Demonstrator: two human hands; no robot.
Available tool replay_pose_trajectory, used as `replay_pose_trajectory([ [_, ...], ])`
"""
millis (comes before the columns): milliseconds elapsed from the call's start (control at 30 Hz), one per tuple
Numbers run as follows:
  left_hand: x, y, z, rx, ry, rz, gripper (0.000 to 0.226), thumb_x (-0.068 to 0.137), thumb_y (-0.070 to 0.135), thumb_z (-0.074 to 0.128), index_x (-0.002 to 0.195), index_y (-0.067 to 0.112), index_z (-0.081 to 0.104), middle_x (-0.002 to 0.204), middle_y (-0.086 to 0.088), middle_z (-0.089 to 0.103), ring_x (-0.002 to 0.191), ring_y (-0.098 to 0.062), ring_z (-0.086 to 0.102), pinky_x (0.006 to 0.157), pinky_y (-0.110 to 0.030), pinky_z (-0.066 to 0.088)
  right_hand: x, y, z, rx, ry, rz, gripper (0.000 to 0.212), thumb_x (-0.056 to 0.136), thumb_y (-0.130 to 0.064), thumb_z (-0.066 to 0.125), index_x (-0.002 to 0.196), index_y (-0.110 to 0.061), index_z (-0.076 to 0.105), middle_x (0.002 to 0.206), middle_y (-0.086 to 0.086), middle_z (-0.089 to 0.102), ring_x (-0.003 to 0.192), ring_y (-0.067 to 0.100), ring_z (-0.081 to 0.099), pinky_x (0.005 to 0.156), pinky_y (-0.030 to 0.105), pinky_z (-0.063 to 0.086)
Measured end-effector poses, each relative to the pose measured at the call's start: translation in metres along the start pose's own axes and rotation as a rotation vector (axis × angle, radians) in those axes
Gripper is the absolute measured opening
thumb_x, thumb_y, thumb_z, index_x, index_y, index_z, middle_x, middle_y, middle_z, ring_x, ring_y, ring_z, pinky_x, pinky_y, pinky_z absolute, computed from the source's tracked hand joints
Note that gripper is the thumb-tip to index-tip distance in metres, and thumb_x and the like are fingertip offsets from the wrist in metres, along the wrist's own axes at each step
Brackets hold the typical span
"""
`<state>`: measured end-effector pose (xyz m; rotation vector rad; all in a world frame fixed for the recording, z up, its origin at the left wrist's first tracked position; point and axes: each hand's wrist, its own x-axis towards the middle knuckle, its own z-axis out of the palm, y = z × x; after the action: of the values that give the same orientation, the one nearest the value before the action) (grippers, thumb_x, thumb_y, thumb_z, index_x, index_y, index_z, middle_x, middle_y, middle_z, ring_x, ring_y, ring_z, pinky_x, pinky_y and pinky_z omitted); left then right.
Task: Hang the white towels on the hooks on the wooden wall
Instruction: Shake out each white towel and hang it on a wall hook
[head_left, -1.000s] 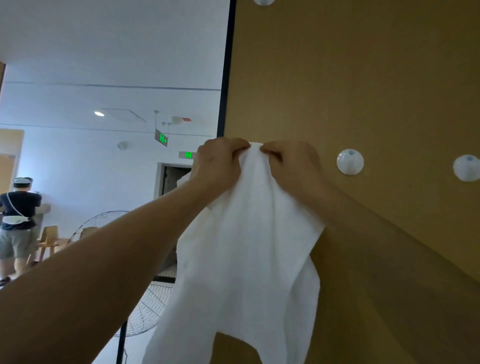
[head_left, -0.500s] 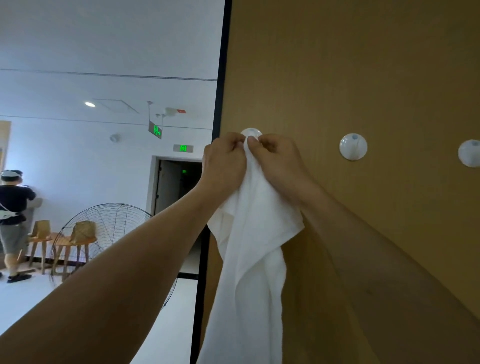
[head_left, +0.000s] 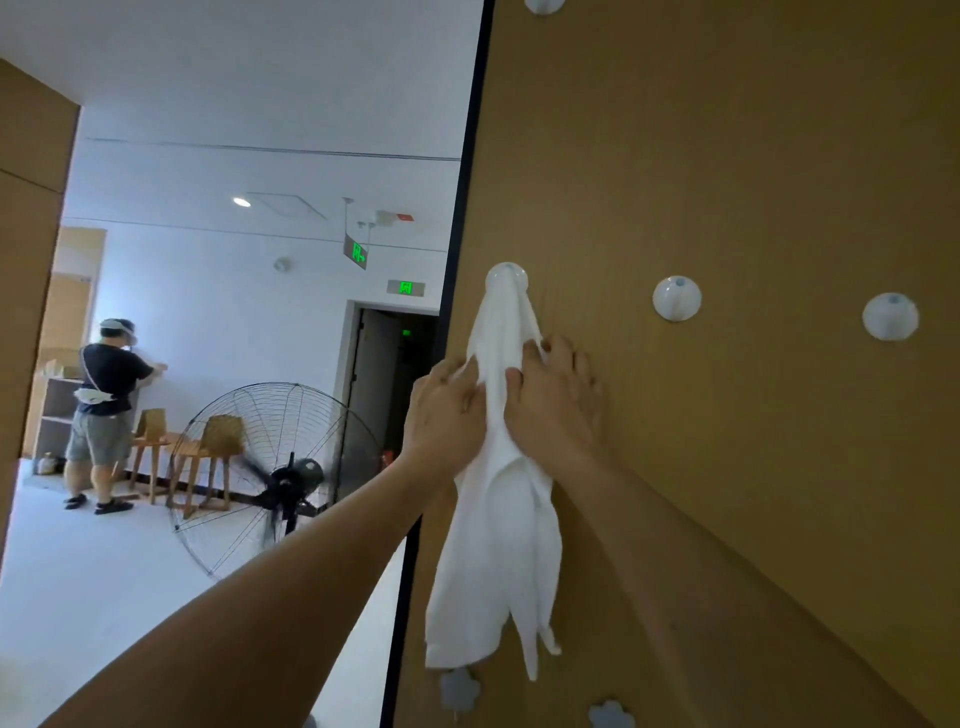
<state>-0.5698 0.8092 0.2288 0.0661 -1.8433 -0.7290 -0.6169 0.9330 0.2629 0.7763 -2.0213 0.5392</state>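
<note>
The wall (head_left: 727, 182) is carrying round white hooks (head_left: 676, 298); a towel (head_left: 501, 519) is hanging from the leftmost hook (head_left: 506, 274), with flower-shaped hooks (head_left: 460, 688) sitting below it.

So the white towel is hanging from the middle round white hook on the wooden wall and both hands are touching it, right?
Not quite. The white towel hangs from the leftmost round white hook in that row, beside the wooden wall's black edge, not the middle round white hook, which is bare. The head view shows it. The left hand and right hand do touch it.
</note>
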Motion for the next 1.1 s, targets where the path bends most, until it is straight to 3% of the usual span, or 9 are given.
replay_pose_trajectory([
  [133, -0.031, 0.009, -0.006, 0.083, -0.132, -0.102, 0.054, 0.104, 0.038, 0.036, 0.155, 0.025, 0.027, 0.157, 0.003, 0.033, 0.140, -0.018, 0.035, 0.114, -0.039, 0.034, -0.027, -0.002, 0.004, 0.106, -0.081, 0.045, 0.059, 0.103, -0.051, 0.028, 0.152, -0.019, 0.026, 0.154, 0.007, 0.032, 0.136, 0.027, 0.037, 0.110, 0.044, 0.035],
  [300, -0.057, 0.020, -0.014, -0.044, -0.159, -0.232, 0.053, 0.104, 0.042, 0.033, 0.155, 0.030, 0.024, 0.159, 0.006, 0.030, 0.144, -0.017, 0.031, 0.113, -0.036, 0.027, -0.055, -0.001, 0.013, 0.492, -0.240, 0.174, 0.065, 0.101, -0.053, 0.036, 0.156, -0.021, 0.019, 0.157, 0.005, 0.030, 0.141, 0.027, 0.034, 0.112, 0.042, 0.035],
  [367, -0.063, 0.021, -0.018, -0.015, -0.193, -0.242, 0.056, 0.103, 0.046, 0.035, 0.155, 0.031, 0.023, 0.159, 0.006, 0.029, 0.144, -0.018, 0.031, 0.112, -0.036, 0.027, -0.066, 0.000, 0.011, 0.639, -0.269, 0.194, 0.055, 0.101, -0.049, 0.042, 0.149, -0.023, 0.033, 0.140, -0.001, 0.048, 0.129, 0.022, 0.049, 0.095, 0.028, 0.049],
  [467, -0.065, 0.019, -0.025, 0.045, -0.223, -0.200, 0.062, 0.101, 0.046, 0.043, 0.156, 0.027, 0.022, 0.159, 0.003, 0.031, 0.141, -0.022, 0.036, 0.112, -0.039, 0.032, -0.074, 0.000, 0.003, 0.719, -0.275, 0.205, 0.042, 0.100, -0.042, 0.049, 0.140, -0.030, 0.043, 0.121, -0.010, 0.056, 0.103, 0.010, 0.060, 0.069, 0.010, 0.041],
  [600, -0.064, 0.010, -0.043, 0.096, -0.234, -0.061, 0.058, 0.099, 0.041, 0.051, 0.151, 0.022, 0.035, 0.156, 0.001, 0.037, 0.140, -0.021, 0.039, 0.112, -0.041, 0.034, -0.074, -0.007, -0.007, 0.622, -0.275, 0.276, 0.060, 0.098, -0.046, 0.051, 0.151, -0.025, 0.031, 0.142, -0.002, 0.050, 0.114, 0.013, 0.051, 0.090, 0.027, 0.042],
  [733, -0.067, -0.001, -0.066, -0.002, -0.249, 0.099, 0.038, 0.097, 0.036, 0.053, 0.134, 0.025, 0.056, 0.132, 0.006, 0.060, 0.114, -0.018, 0.061, 0.099, -0.040, 0.051, -0.085, -0.025, -0.011, 0.571, -0.201, 0.341, 0.058, 0.099, -0.041, 0.053, 0.150, -0.020, 0.036, 0.145, 0.001, 0.048, 0.110, 0.009, 0.046, 0.092, 0.025, 0.038],
  [867, -0.074, -0.014, -0.076, 0.027, -0.226, 0.133, 0.038, 0.096, 0.031, 0.056, 0.131, 0.017, 0.061, 0.136, -0.002, 0.058, 0.120, -0.023, 0.056, 0.101, -0.037, 0.044, -0.111, -0.040, -0.021, 0.478, -0.193, 0.434, 0.057, 0.101, -0.035, 0.050, 0.153, -0.021, 0.032, 0.152, -0.002, 0.042, 0.135, 0.019, 0.045, 0.108, 0.030, 0.038],
  [1000, -0.098, -0.012, -0.074, 0.004, -0.250, 0.234, 0.034, 0.093, 0.026, 0.058, 0.126, 0.020, 0.065, 0.134, -0.003, 0.060, 0.126, -0.028, 0.048, 0.104, -0.044, 0.041, -0.154, -0.047, -0.035, 0.296, -0.174, 0.462, 0.047, 0.101, -0.029, 0.051, 0.146, -0.018, 0.044, 0.137, 0.000, 0.055, 0.126, 0.016, 0.051, 0.094, 0.019, 0.035],
  [1100, -0.130, 0.004, -0.068, -0.038, -0.307, 0.322, 0.034, 0.091, 0.022, 0.059, 0.124, 0.020, 0.066, 0.134, -0.004, 0.059, 0.127, -0.029, 0.045, 0.104, -0.047, 0.036, -0.193, -0.042, -0.059, 0.051, -0.227, 0.561, 0.058, 0.098, -0.036, 0.055, 0.150, -0.017, 0.038, 0.143, 0.009, 0.051, 0.128, 0.025, 0.051, 0.101, 0.027, 0.040],
])
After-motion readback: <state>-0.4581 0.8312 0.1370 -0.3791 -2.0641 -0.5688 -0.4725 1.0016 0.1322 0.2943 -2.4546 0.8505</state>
